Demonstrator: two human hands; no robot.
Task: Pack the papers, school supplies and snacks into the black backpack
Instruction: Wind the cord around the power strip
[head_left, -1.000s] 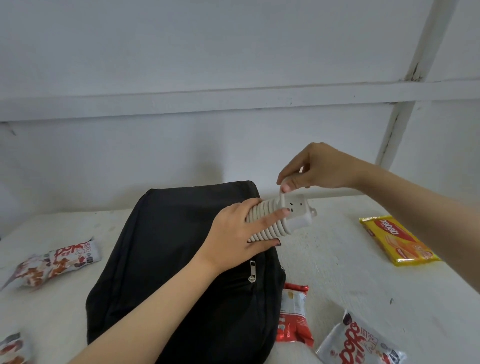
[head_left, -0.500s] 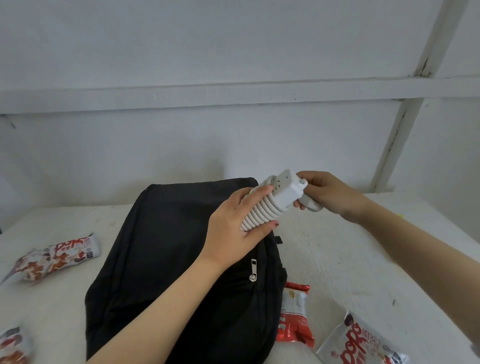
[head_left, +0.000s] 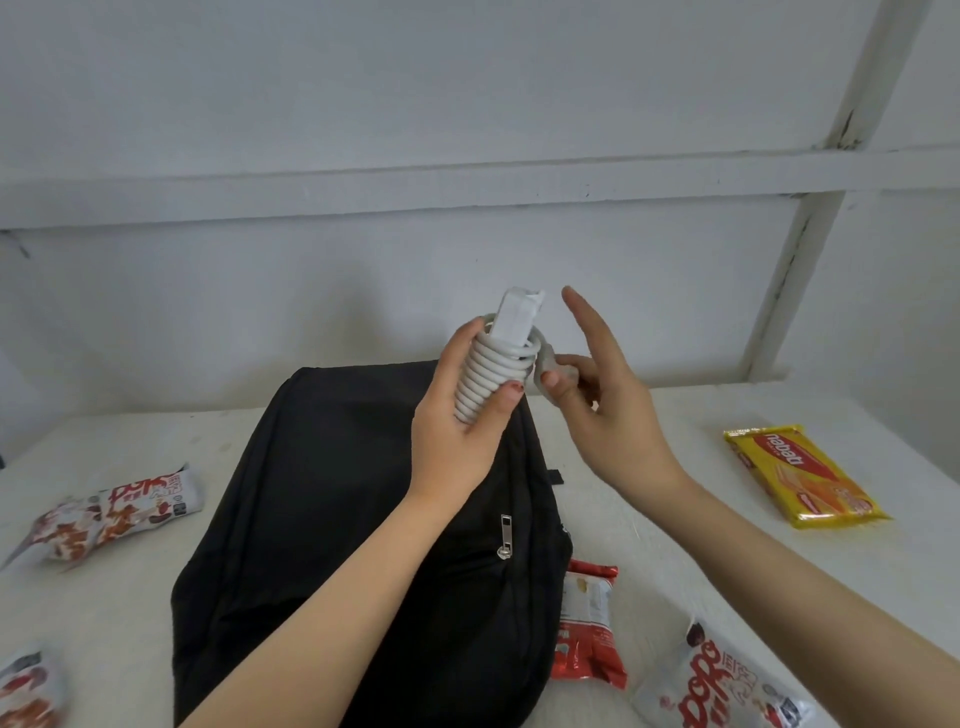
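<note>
**Over the black backpack (head_left: 332, 519), both hands on a cord-wrapped power strip (head_left: 511, 322)**

Closest to my camera, at the lower right, a white snack packet (head_left: 717, 680) with red lettering lies on the white table (head_left: 649, 519). A red packet (head_left: 587, 634) sits against the backpack's right edge. A blurred packet (head_left: 28, 686) shows at the lower left corner, and farther up that side a white-and-orange packet (head_left: 114, 512) lies apart from the bag.

The backpack lies flat in the middle of the table, with a metal zipper pull (head_left: 505, 535) on its front. Above its far end my feed shows the left hand (head_left: 462, 415) wrapped round the power strip, fingers and thumb closed on the white cord coiled about it. The strip stands nearly upright, one end poking out of the coil.

Just beside it, the right hand (head_left: 608, 410) pinches the plug (head_left: 553, 371) between thumb and curled fingers, forefinger pointing straight up. A yellow wafer pack (head_left: 800, 475) lies well off to the right. Behind everything is a pale wall (head_left: 363, 291) with white beams.
</note>
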